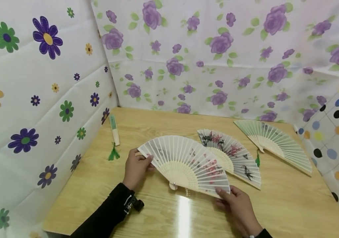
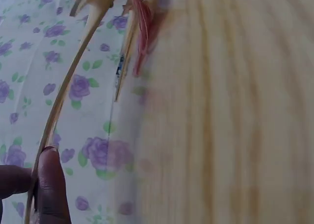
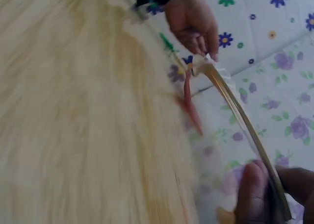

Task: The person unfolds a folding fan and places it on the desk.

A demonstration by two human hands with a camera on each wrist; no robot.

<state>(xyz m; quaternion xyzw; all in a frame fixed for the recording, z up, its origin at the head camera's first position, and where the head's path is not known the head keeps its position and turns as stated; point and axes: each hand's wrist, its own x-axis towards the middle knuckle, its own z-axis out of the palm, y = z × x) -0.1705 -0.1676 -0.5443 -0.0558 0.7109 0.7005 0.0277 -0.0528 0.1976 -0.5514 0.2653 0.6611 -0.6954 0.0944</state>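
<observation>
A white folding fan (image 1: 176, 162) with pink blossoms is spread wide above the front of the table. My left hand (image 1: 136, 168) pinches its left outer stick between thumb and fingers; the left wrist view shows the thumb (image 2: 51, 185) against that thin stick. At the opposite end, my right hand (image 1: 240, 206) grips the right outer stick, thumb on top. Both wrist views look along the fan's edge, where a pink tassel (image 3: 188, 104) hangs from the pivot. The right wrist view also catches my left hand across the fan.
Behind the held fan lies another spread fan (image 1: 231, 150) with dark and pink blossoms. A pale green spread fan (image 1: 276, 142) lies at the back right. A folded fan (image 1: 114, 130) with a green tassel (image 1: 114, 154) rests at the table's left. Patterned cloth walls border the wooden table (image 1: 86, 198).
</observation>
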